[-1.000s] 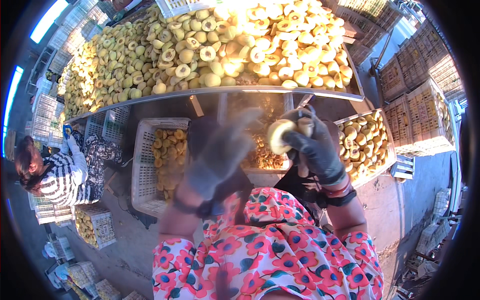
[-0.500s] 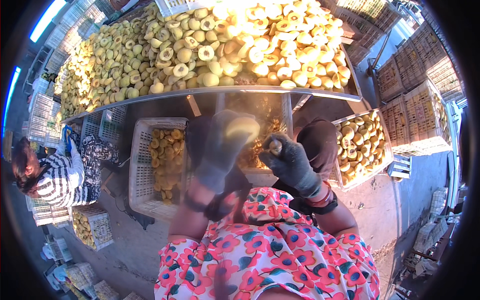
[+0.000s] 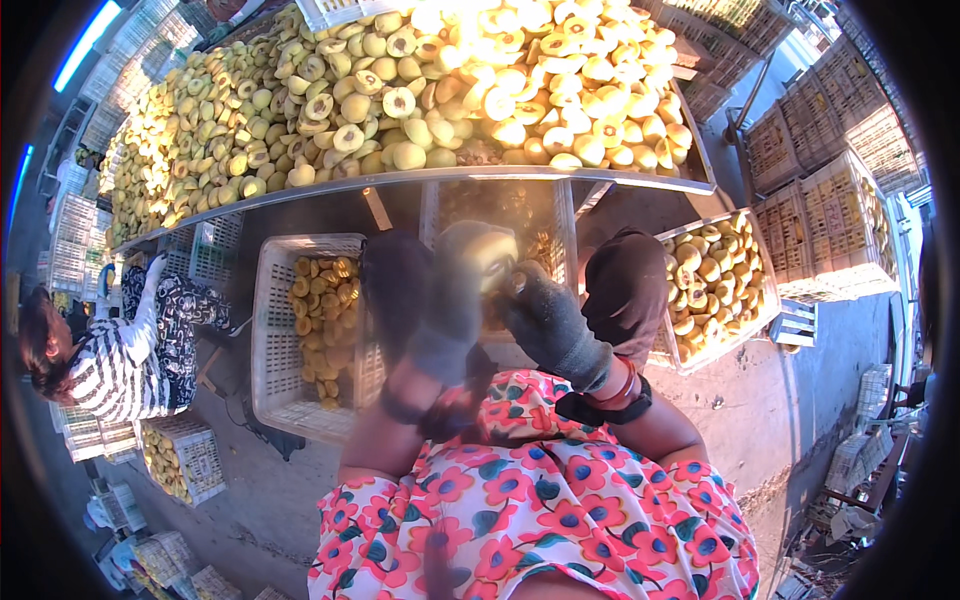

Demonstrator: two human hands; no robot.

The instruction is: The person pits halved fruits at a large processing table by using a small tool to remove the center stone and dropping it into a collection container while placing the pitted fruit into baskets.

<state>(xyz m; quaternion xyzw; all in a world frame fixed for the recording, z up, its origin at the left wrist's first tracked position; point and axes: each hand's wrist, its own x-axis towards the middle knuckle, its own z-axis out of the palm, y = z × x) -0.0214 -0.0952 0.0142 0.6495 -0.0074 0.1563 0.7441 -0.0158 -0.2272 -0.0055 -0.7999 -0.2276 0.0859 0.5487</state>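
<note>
Both forearms are bent up in front of the flowery top (image 3: 560, 490), and the two gloved hands are held close together over the plastic crate (image 3: 568, 225) between the knees. The left hand (image 3: 450, 285) is blurred, but its fingers are curled around a yellow peach half (image 3: 488, 247), which is held near its fingertips. The right hand (image 3: 550, 325) is closed in a fist around a small round-ended thing (image 3: 518, 283), too blurred to be named. Whether the peach is touched by it cannot be told. Half a second ago, a wider gap was seen between the hands; now the right one has been moved in beside the peach half.
</note>
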